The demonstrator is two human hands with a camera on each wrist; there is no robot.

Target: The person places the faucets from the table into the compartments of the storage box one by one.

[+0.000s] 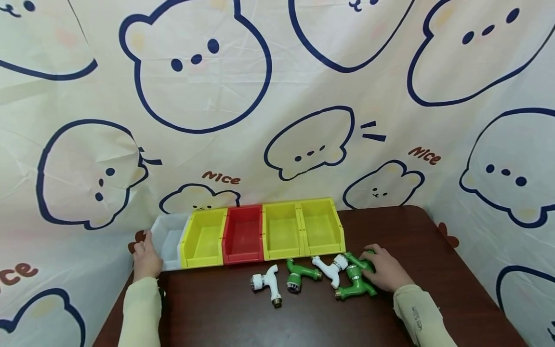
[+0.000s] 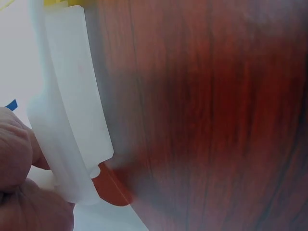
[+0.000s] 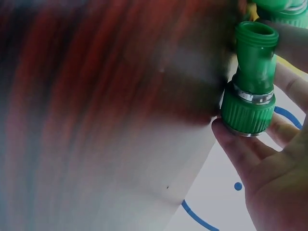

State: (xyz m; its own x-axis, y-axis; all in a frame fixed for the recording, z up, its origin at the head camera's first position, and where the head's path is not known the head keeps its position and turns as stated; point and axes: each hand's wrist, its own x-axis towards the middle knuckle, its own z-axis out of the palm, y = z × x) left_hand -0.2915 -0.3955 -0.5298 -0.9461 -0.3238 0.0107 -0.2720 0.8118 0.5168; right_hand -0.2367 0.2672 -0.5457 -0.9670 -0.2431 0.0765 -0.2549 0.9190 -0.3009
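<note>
At the left end of the bin row, my left hand [image 1: 146, 260] grips the side wall of a translucent white bin [image 1: 172, 239]. Its thumb and a finger show on the bin's edge [image 2: 65, 125] in the left wrist view. Over on the right, my right hand [image 1: 387, 271] holds a green plastic tap [image 1: 358, 261], with the thumb against its ribbed collar [image 3: 248, 113]. A second green tap [image 1: 355, 285] lies right beside that hand. A white tap [image 1: 331, 271] lies just left of these two.
Two yellow bins [image 1: 282, 231] [image 1: 322, 226], a red bin [image 1: 244, 235] and another yellow bin [image 1: 204, 238] continue the row along the table's back. Another white tap [image 1: 270, 284] and a green tap [image 1: 299, 274] lie in front. A printed curtain [image 1: 303, 91] hangs behind the brown table [image 1: 225, 308].
</note>
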